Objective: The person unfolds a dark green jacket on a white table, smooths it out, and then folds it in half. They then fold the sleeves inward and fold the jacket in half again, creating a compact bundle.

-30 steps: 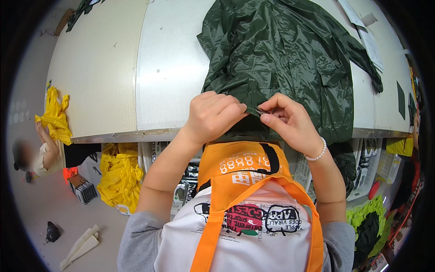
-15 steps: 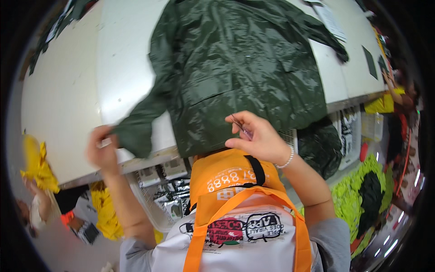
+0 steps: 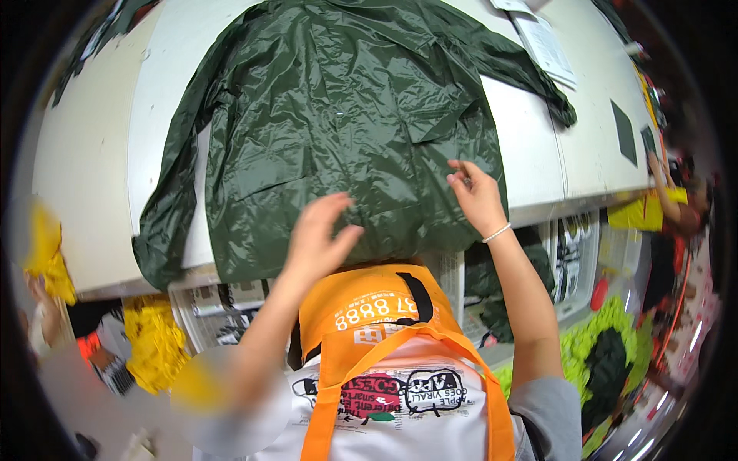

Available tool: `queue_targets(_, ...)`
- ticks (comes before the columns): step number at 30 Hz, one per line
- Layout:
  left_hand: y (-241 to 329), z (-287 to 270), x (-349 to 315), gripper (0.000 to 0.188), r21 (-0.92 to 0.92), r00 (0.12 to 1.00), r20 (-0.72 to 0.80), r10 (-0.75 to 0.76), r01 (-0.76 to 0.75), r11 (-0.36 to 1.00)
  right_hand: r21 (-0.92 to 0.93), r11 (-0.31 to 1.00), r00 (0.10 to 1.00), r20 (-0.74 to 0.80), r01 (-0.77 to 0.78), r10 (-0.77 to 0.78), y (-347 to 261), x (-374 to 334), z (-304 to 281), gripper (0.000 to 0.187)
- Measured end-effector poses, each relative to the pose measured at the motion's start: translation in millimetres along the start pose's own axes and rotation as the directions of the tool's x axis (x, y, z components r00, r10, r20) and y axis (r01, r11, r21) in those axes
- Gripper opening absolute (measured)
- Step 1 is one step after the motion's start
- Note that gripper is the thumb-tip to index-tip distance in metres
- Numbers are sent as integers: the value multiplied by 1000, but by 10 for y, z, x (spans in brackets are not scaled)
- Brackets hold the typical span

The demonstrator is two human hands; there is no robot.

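A shiny dark green rain jacket (image 3: 338, 138) lies spread over the table in front of me. One sleeve hangs down to the left edge and the other stretches to the far right. My left hand (image 3: 319, 238) is open over the jacket's lower middle, thumb apart from the fingers, holding nothing. Over the lower right part of the jacket is my right hand (image 3: 477, 200), wearing a pale bracelet, its fingers curled inward. Whatever lies within those fingers is hidden, and the small snips do not show now.
The white table (image 3: 84, 169) ends just before my orange-and-white apron (image 3: 369, 307). Papers (image 3: 542, 46) lie at the far right. Below the edge are a white basket of packets (image 3: 223, 300), yellow garments (image 3: 154, 342) and lime-green cloth (image 3: 607, 346). Other people work at both sides.
My left hand has let go of the left sleeve and moved right, over the jacket. The right hand has shifted right and forward, and the snips seen in it are out of sight.
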State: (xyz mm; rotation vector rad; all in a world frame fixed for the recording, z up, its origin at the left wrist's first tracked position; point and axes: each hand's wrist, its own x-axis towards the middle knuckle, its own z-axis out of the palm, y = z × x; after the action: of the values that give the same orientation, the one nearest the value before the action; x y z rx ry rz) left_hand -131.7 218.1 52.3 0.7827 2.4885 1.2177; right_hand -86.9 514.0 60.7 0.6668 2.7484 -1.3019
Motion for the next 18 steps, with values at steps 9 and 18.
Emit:
queue_targets(9,307,1714,346,74,506,996,-13,-85,80,859,-318,799,857,110,510,-503,809,1787,-692,38)
queue_targets(18,405,1781,430,75,499,982,-15,-188,170,850,-103,994,914,400,-24,63,1301,2847,-539,26)
